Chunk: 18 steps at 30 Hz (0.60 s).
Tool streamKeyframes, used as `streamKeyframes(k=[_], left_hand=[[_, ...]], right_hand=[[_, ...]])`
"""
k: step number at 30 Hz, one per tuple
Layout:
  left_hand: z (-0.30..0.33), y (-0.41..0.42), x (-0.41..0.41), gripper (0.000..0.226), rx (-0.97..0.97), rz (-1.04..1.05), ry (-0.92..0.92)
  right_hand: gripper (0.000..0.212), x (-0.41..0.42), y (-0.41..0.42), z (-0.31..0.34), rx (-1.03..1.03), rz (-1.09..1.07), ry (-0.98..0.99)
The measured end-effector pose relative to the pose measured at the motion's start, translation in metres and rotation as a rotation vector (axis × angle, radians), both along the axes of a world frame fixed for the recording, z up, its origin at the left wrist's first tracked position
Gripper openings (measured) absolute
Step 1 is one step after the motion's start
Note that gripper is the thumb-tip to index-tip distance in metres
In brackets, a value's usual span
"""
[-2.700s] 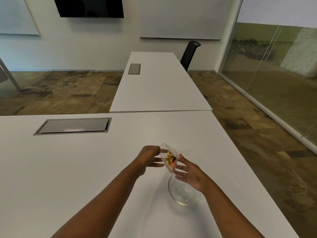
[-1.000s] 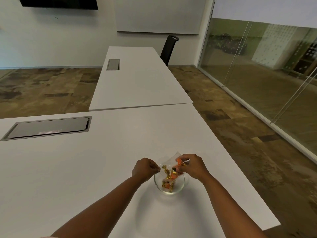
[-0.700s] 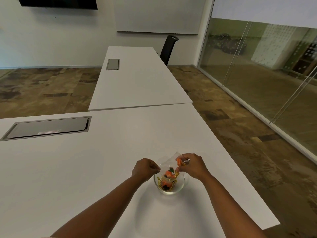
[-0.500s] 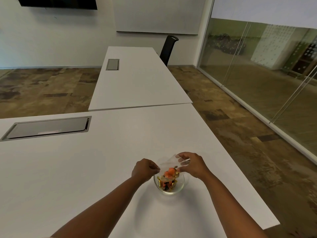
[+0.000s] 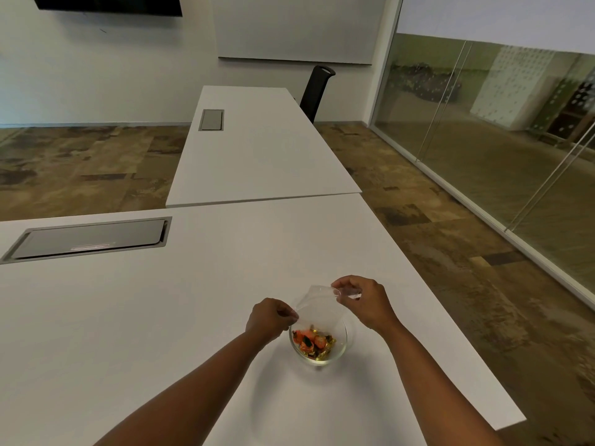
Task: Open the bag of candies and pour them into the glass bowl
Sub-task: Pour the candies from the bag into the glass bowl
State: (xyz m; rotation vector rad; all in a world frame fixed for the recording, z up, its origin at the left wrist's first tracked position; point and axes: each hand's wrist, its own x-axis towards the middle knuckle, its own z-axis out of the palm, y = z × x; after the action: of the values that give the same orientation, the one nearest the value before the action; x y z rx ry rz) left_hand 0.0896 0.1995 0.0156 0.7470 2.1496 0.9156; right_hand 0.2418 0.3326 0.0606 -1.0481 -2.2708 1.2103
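Now clear bag (image 5: 317,309) seemingly empty, pinched by left hand (image 5: 269,320) and right hand (image 5: 363,300), candies (image 5: 314,342) in glass bowl (image 5: 341,347).

- Your left hand (image 5: 269,320) pinches one edge of the clear bag (image 5: 317,309); your right hand (image 5: 365,300) pinches the other, holding it over the glass bowl (image 5: 343,347)
- Orange and gold candies (image 5: 314,342) lie in the bowl; it stands on the white tabletop (image 5: 161,317)

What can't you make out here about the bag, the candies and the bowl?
- Head view: whether the clear bag is fully empty; transparent and slightly blurred.
- Candies count; piled, too small.
- Glass bowl far rim; bag covers it.
- Left hand fingertips; curled under.
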Motion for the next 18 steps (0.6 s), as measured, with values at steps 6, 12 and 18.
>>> streamKeyframes(k=[6, 12, 18], left_hand=[[0.000, -0.001, -0.002, 0.013, 0.075, 0.007, -0.082], [0.011, 0.001, 0.001, 0.049, 0.292, -0.043, -0.070], [0.021, 0.000, 0.000, 0.011, 0.376, -0.003, -0.237]], right_hand=[[0.013, -0.004, -0.001, 0.005, 0.024, -0.021, 0.097], [0.014, -0.010, -0.003, 0.007, 0.023, 0.025, 0.089], [0.020, -0.013, -0.003, 0.007, -0.152, -0.011, 0.196]])
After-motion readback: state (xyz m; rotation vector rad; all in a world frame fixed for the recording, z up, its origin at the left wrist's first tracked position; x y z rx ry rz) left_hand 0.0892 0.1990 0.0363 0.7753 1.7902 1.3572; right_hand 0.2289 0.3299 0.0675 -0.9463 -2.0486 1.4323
